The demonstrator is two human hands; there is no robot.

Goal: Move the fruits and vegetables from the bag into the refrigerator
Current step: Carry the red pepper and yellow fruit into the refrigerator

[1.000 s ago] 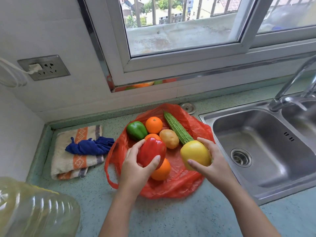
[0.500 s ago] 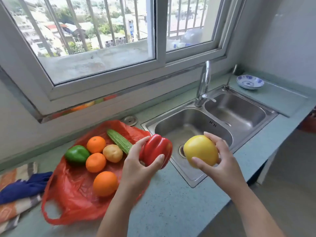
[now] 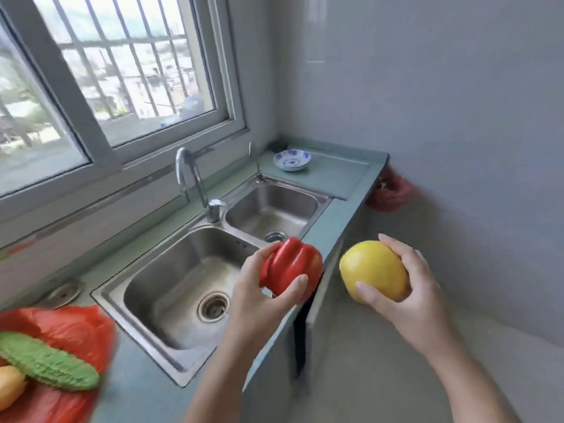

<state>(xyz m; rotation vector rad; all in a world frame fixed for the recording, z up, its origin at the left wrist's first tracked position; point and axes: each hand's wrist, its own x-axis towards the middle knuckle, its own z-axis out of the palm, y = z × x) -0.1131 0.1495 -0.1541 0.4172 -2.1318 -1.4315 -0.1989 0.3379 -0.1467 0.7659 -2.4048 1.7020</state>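
My left hand (image 3: 259, 300) grips a red bell pepper (image 3: 291, 267) above the front edge of the counter, beside the sink. A large yellow round fruit (image 3: 374, 270) is held in my right hand (image 3: 409, 300), out past the counter edge over the floor. The red plastic bag (image 3: 70, 328) lies open at the lower left on the counter, mostly cut off by the frame. On it I see a bumpy green cucumber-like vegetable (image 3: 48, 364) and part of a yellowish fruit (image 3: 9, 389). No refrigerator is in view.
A steel double sink (image 3: 171, 279) with a tap (image 3: 189, 178) fills the counter's middle. A blue-patterned white bowl (image 3: 291, 160) stands at the far end of the green counter (image 3: 332, 178). A cabinet door (image 3: 317, 309) below stands ajar. Grey wall on the right, window behind.
The view has swung right, away from the bag. Both hands carried the pepper and the yellow fruit rightward, past the sink toward the counter's edge.
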